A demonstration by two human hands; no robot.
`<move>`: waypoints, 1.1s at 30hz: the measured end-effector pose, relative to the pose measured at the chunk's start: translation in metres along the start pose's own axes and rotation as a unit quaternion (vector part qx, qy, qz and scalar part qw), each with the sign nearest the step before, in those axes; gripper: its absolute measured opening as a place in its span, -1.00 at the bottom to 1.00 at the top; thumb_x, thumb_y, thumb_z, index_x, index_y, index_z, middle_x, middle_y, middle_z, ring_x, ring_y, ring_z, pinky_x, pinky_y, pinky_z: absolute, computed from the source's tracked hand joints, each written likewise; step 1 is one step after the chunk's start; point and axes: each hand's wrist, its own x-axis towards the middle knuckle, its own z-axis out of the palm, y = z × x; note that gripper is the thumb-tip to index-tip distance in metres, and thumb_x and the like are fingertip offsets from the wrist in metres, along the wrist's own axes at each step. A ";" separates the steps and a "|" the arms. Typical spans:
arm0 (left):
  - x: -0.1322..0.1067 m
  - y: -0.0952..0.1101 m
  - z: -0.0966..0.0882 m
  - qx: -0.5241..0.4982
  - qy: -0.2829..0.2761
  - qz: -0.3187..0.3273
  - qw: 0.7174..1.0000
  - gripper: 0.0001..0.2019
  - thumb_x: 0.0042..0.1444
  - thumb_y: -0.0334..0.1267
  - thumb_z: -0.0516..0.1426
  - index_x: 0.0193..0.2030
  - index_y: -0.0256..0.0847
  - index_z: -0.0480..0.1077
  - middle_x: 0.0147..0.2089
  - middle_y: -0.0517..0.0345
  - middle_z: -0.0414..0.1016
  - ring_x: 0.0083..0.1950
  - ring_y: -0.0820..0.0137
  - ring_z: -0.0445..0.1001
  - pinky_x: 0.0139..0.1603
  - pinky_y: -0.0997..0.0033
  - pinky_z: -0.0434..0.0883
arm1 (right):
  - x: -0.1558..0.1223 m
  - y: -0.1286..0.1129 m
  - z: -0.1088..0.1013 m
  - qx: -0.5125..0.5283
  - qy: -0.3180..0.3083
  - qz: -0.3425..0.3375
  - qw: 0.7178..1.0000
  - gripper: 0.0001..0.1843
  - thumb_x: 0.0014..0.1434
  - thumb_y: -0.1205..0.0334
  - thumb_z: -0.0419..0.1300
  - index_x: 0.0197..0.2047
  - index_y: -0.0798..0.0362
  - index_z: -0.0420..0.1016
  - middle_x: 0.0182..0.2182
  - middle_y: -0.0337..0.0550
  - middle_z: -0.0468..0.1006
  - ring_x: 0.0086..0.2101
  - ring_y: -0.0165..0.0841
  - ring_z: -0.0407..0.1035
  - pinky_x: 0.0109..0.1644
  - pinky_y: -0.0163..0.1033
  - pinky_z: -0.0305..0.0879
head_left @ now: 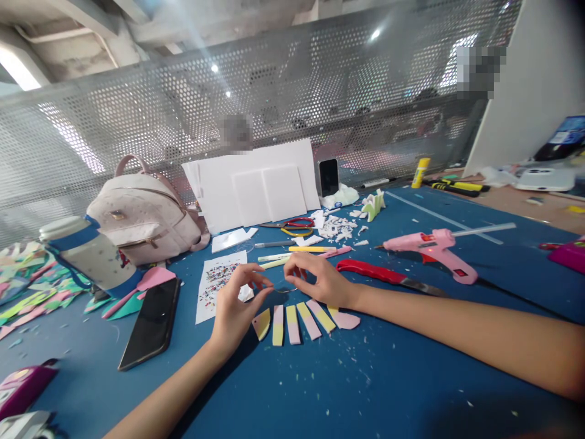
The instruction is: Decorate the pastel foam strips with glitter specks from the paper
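Observation:
My left hand [235,305] and my right hand [317,277] meet over the blue table [347,378], both pinching a thin dark wire [284,290] stretched between their fingertips. Just below them lies a fan of several pink-and-yellow foam strips [301,322], laid side by side. A small white scrap sits against my left fingers.
A pink glue gun [436,250] and a red-handled knife [384,274] lie to the right. A black phone [150,323], a speckled paper sheet [218,283], a bottle [89,253] and a pink backpack [146,216] are to the left. White foam boards [256,189], scissors [295,224] and scraps lie behind.

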 end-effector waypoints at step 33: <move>-0.001 0.002 -0.001 -0.012 0.026 0.022 0.999 -0.71 0.15 -0.38 0.26 -0.02 -0.12 0.33 -0.28 0.22 0.58 -0.30 0.41 0.49 -0.17 0.34 0.40 | 0.001 -0.002 0.001 -0.022 -0.014 0.006 1.000 -0.93 0.32 0.31 0.09 -0.24 0.04 0.35 -0.32 -0.22 0.40 -0.34 -0.42 0.24 -0.24 -0.27 0.19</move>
